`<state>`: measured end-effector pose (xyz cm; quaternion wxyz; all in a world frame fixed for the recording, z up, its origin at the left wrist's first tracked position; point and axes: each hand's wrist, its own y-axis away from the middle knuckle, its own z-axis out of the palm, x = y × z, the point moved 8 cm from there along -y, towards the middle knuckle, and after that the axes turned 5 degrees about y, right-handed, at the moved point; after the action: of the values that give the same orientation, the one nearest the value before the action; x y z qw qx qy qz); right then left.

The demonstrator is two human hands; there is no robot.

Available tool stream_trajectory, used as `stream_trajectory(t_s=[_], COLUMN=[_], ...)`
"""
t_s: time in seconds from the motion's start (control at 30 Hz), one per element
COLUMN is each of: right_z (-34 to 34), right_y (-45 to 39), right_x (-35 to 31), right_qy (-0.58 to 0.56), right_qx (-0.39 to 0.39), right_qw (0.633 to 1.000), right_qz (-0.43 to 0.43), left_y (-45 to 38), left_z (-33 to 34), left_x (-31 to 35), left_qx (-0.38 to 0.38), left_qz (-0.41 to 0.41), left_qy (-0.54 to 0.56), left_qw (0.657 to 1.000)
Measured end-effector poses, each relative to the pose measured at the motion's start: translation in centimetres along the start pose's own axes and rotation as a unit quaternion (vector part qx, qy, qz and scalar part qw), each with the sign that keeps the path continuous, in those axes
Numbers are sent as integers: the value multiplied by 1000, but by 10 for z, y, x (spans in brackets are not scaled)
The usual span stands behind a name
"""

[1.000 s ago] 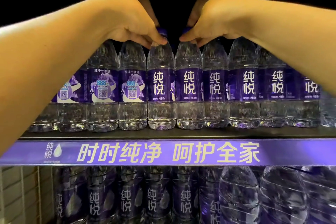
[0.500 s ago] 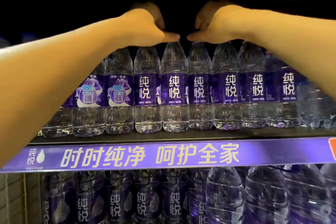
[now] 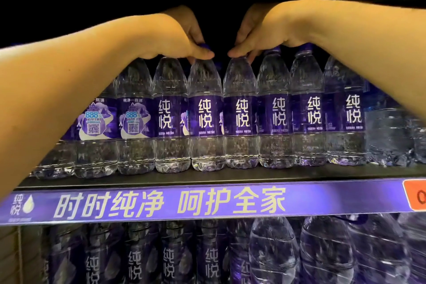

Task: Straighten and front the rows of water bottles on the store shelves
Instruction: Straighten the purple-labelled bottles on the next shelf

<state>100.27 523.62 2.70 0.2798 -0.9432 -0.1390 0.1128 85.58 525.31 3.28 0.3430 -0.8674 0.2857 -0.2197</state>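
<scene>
A: Two neighbouring bottles are gripped at the caps, the left bottle [image 3: 206, 113] by the left hand [image 3: 182, 39], the right bottle [image 3: 241, 113] by the right hand [image 3: 255, 34]. Why there?

B: Probably so each can be turned and slid forward on the shelf [image 3: 207, 178]. Clear bodies and purple labels are shown; two bottles further left are faced wrongly.

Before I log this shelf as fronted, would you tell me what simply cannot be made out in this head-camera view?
- Caps under the left hand and right hand: fingers cover most of them.
- Rows behind the front bottles: lost in the dark shelf back.
- Orange tag: cut off by the right edge.
- Small print under the brand name on the labels: too small to read.
- Leftmost bottles: hidden by the left forearm.
- Lower-shelf bottles: blurred, cut by the bottom edge.
</scene>
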Motion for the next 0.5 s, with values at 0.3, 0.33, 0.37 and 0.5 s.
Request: stream_trajectory(t_s=[0.3, 0.33, 0.37, 0.5], right_z=[2, 2, 3, 1], right_y=[2, 1, 1, 1], right_x=[2, 3, 4, 4], right_qy=[-28, -30, -32, -27], right_qx=[-9, -8, -7, 3], right_qw=[1000, 1000, 999, 1000], right_qz=[1, 2, 2, -7], left_y=[-8, -9, -9, -9], left_z=[4, 4, 4, 5], left_x=[-2, -2, -3, -2], left_qx=[10, 11, 12, 14], left_qz=[-7, -9, -10, -6], left_qy=[3, 3, 3, 4], left_qw=[1000, 1000, 1000, 1000])
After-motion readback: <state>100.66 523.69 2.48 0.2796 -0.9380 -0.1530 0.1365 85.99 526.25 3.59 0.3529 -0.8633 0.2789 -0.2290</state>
